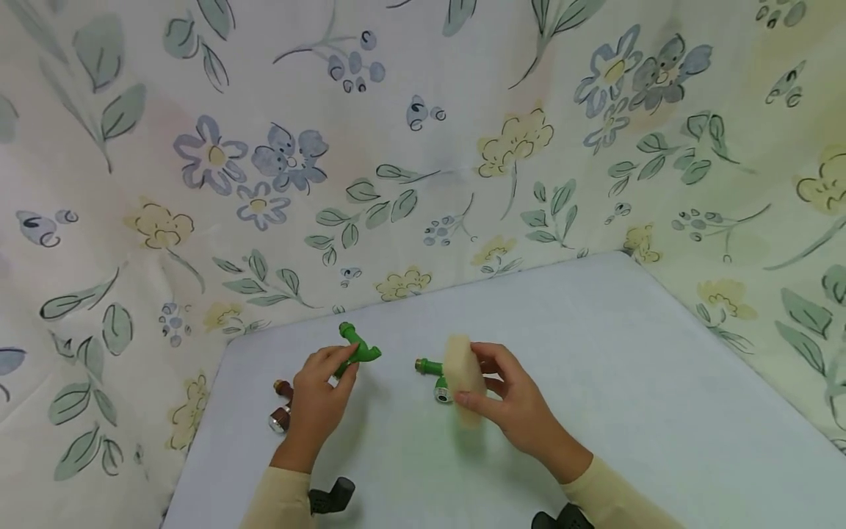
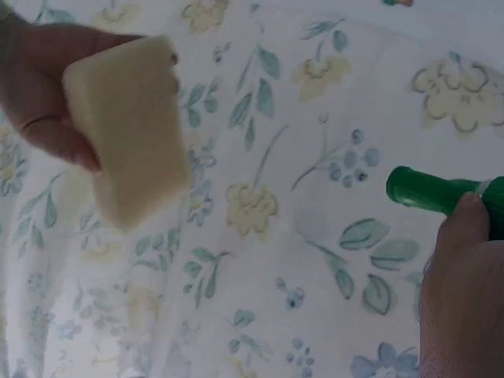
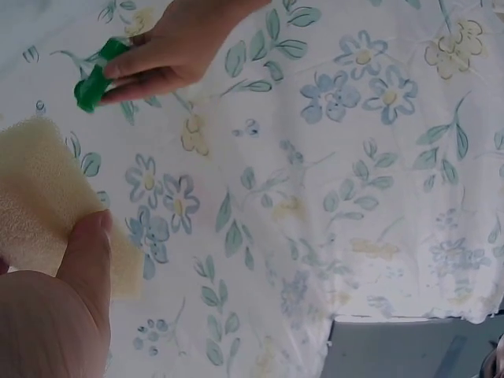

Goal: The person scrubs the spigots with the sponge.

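Observation:
My left hand (image 1: 319, 400) pinches a green plastic tap (image 1: 361, 353) between thumb and fingers, held up above the table. In the left wrist view the tap's round end (image 2: 417, 189) sticks out past the thumb. My right hand (image 1: 518, 400) grips a pale yellow sponge block (image 1: 464, 382), thumb on the near side and fingers behind it. The sponge stands upright, apart from the held tap. Behind it a second green tap (image 1: 431, 366) with a silver end shows on the table, partly hidden by the sponge.
A brown tap (image 1: 280, 420) with a silver end lies left of my left forearm, partly hidden by it. The white-covered table (image 1: 634, 367) meets a floral cloth (image 1: 370, 154) at the back and sides. Black wrist devices (image 1: 333, 496) sit by both sleeves.

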`<control>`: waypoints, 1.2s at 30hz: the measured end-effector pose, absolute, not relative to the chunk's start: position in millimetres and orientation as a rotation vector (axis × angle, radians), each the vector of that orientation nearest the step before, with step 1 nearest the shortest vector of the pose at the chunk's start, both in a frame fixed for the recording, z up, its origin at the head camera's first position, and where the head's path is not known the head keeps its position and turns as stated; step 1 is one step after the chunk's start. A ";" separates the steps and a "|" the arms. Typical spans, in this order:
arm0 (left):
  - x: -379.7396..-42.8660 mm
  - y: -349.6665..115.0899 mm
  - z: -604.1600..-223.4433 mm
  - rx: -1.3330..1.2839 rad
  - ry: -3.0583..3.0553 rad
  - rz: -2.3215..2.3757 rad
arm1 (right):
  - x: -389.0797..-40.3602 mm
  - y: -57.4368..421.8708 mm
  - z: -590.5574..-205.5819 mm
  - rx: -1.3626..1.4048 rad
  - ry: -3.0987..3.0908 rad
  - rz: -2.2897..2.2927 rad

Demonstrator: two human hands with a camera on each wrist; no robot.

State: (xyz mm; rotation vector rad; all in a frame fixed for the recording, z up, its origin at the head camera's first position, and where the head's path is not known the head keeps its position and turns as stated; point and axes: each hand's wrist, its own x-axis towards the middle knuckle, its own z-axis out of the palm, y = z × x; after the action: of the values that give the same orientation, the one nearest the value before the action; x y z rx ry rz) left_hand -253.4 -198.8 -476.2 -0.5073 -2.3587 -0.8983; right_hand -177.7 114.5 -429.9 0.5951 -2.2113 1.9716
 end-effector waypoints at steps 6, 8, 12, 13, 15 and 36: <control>-259.5 -217.7 -502.4 -0.554 -2.499 -0.688 | -179.0 121.3 -433.2 0.587 -2.202 1.984; -259.5 -221.1 -511.4 -0.566 -2.531 -0.637 | -179.1 121.3 -433.5 0.594 -2.203 1.980; -259.6 -223.1 -523.7 -0.599 -2.555 -0.578 | -178.0 121.6 -433.5 0.579 -2.211 1.978; -259.5 -223.1 -526.2 -0.603 -2.560 -0.565 | -177.9 121.8 -433.8 0.581 -2.211 1.976; -259.0 -223.3 -530.5 -0.608 -2.575 -0.542 | -178.0 122.2 -434.4 0.581 -2.215 1.971; -266.7 -202.2 -487.5 -0.616 -2.656 -0.774 | -176.9 132.4 -431.9 0.547 -2.228 1.920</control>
State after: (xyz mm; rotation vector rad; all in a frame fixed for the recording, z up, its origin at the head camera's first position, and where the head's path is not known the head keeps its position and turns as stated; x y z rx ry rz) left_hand -266.7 -202.2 -487.5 -0.6160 -2.6562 -0.7736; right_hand -176.9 132.4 -431.9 0.5465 -2.2277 1.9203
